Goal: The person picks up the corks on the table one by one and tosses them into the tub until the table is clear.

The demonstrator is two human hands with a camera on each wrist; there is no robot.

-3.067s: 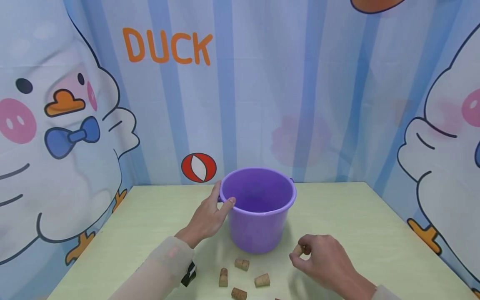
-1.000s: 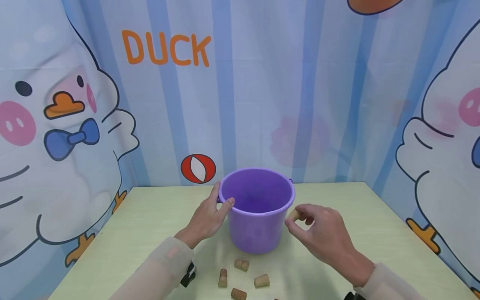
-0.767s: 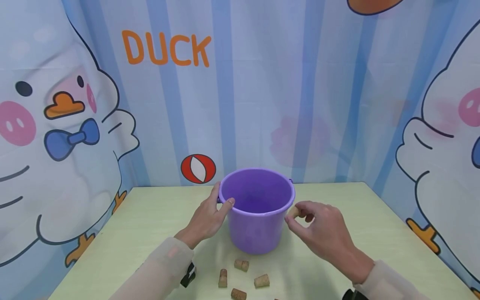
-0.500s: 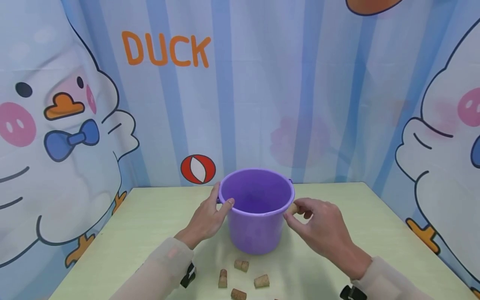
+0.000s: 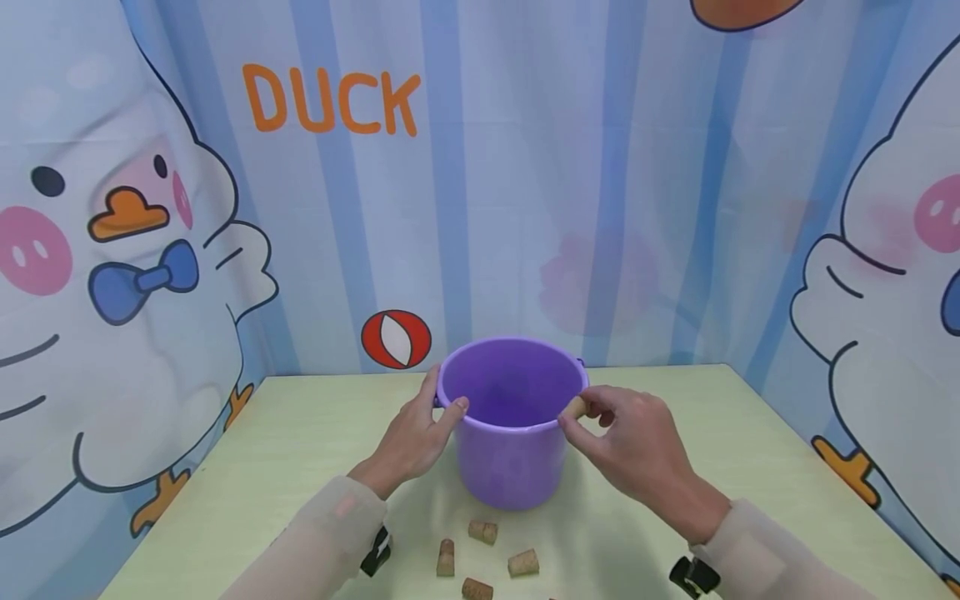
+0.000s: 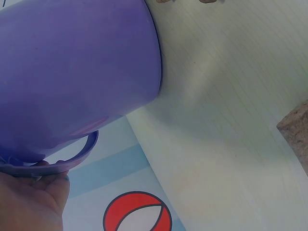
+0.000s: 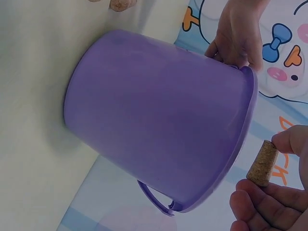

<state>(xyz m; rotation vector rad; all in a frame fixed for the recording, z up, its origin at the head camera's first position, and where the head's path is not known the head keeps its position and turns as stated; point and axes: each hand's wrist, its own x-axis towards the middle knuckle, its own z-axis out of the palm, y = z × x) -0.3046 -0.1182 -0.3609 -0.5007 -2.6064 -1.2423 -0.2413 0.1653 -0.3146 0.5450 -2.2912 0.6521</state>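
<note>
A purple bucket (image 5: 510, 467) stands upright on the pale table, its mouth facing up. My left hand (image 5: 408, 437) grips the bucket's left rim, thumb over the edge; the left wrist view shows the fingers by the bucket's handle (image 6: 79, 156). Between thumb and fingers, my right hand (image 5: 637, 442) pinches a wine cork (image 7: 263, 163) at the bucket's right rim. In the right wrist view that cork appears just outside the rim, held at its two ends. The part of the bucket's floor that the head view hides cannot be judged.
Several loose corks lie in front of the bucket, among them one close to its base (image 5: 483, 532) and one farther right (image 5: 523, 562). A duck-printed curtain (image 5: 525, 167) hangs behind the table (image 5: 660, 400). Each wrist bears a black strap device (image 5: 694, 576).
My right hand has carried the cork up and leftward from low on the table's right to the bucket's rim. My left hand keeps its grip on the bucket, and the loose corks stay put.
</note>
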